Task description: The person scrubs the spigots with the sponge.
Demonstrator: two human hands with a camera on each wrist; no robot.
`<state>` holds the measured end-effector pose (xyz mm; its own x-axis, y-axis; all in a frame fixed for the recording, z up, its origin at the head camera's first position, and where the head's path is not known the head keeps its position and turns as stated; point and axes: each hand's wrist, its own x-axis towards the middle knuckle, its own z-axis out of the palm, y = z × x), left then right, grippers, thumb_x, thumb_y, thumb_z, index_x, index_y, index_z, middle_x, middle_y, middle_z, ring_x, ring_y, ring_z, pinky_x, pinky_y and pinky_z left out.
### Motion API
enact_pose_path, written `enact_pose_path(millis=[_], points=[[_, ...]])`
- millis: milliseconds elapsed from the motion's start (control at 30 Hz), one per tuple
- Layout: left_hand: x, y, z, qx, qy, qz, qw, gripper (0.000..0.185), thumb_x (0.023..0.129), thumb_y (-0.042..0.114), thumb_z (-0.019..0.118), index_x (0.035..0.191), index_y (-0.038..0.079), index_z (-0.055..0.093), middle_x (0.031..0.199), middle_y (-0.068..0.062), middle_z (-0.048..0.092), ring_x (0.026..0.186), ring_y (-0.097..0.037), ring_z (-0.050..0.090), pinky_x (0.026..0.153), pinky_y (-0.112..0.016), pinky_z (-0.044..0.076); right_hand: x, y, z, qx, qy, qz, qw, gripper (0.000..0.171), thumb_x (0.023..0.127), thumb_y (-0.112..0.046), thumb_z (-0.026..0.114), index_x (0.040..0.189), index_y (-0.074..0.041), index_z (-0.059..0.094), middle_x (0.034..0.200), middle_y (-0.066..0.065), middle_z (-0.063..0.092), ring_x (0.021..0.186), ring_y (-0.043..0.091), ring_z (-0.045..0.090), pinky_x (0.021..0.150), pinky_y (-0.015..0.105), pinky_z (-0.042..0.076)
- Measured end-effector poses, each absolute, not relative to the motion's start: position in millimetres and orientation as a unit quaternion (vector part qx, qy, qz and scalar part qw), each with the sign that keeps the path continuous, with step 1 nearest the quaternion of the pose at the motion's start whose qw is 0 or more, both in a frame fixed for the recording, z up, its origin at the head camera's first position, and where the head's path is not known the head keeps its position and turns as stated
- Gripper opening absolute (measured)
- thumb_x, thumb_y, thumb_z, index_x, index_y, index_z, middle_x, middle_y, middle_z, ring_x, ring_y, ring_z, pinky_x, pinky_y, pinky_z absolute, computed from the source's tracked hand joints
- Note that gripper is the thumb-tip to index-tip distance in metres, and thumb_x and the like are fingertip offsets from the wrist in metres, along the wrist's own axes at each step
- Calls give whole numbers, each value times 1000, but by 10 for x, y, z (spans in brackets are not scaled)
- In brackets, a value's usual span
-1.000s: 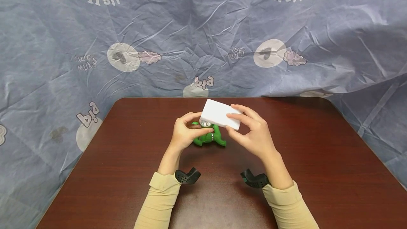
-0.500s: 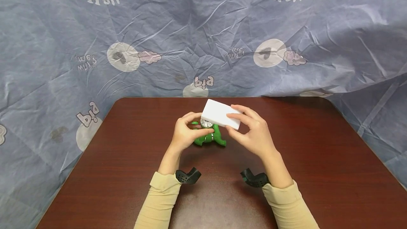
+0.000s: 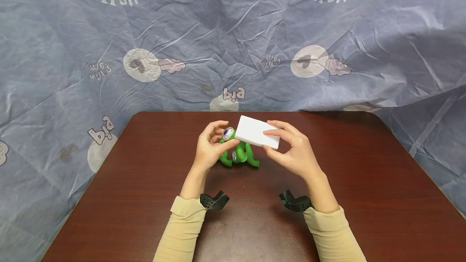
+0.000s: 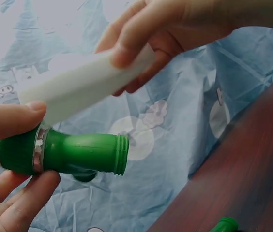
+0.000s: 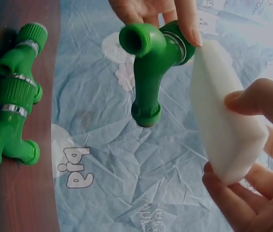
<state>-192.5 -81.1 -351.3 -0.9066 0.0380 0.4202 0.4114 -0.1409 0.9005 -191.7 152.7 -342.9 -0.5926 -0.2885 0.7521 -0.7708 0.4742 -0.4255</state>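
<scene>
My left hand (image 3: pixel 207 146) holds a green branched pipe fitting (image 5: pixel 148 72) by its ringed end, thumb on one side and fingers on the other. A silver band circles the fitting, and the left wrist view shows a threaded mouth. Facing up in the head view is its silver end cap (image 3: pixel 228 133) with a purple centre. With thumb and fingers, my right hand (image 3: pixel 295 151) grips a white sponge block (image 3: pixel 255 131). The sponge's far end lies right by the fitting's ringed part and my left thumb (image 4: pixel 35 107). Both things are held up above the table.
More green fittings (image 5: pixel 18 96) with silver bands, joined in a row, lie on the dark red-brown table (image 3: pixel 327 181) behind the hands. A blue printed cloth (image 3: pixel 233 43) hangs beyond the table's back edge. Each wrist carries a black camera mount (image 3: pixel 214 200).
The left hand has turned the held fitting, bringing its silver, purple-centred end into sight. The sponge has shifted slightly right and down with the right hand, uncovering that end.
</scene>
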Motion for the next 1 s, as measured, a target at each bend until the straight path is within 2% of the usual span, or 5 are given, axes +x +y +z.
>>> enact_pose_path(millis=[167, 367, 667, 833, 1000], points=[[-2045, -824, -3672, -187, -633, -734, 161, 45, 71, -13, 75, 113, -12, 59, 94, -3, 61, 75, -9, 57, 65, -19, 47, -1936, 1579, -3442, 299, -820, 369, 320, 29, 67, -7, 77, 96, -9, 72, 114, 9, 63, 104, 24, 59, 86, 16, 40], [-2084, -863, -3716, -182, -632, -731, 179, 41, 70, -8, 78, 108, -7, 62, 86, -2, 62, 64, -10, 55, 55, -19, 43, -1934, 1617, -3433, 321, -801, 402, 306, 32, 66, -1, 77, 97, -9, 72, 115, 9, 63, 104, 26, 59, 88, 15, 39], [-2030, -904, -3634, -142, -649, -732, 147, 46, 64, -12, 80, 104, -10, 58, 83, 0, 64, 70, -13, 60, 62, -23, 49, -1947, 1683, -3433, 287, -809, 395, 328, 33, 65, -4, 80, 97, -8, 72, 115, 9, 63, 104, 25, 59, 88, 15, 39], [-2078, -952, -3699, -140, -634, -749, 133, 48, 62, -12, 81, 105, -9, 59, 85, 0, 66, 70, -14, 63, 57, -22, 50, -1957, 1697, -3426, 261, -811, 397, 342, 38, 65, -6, 82, 102, -7, 70, 120, 7, 61, 103, 23, 59, 80, 13, 43], [-2097, -1037, -3720, -141, -609, -771, 123, 49, 63, -15, 78, 108, -13, 57, 90, -3, 66, 70, -15, 64, 51, -24, 51, -1993, 1713, -3452, 252, -803, 412, 349, 37, 67, -2, 81, 101, -5, 70, 116, 9, 63, 103, 23, 59, 78, 10, 45]])
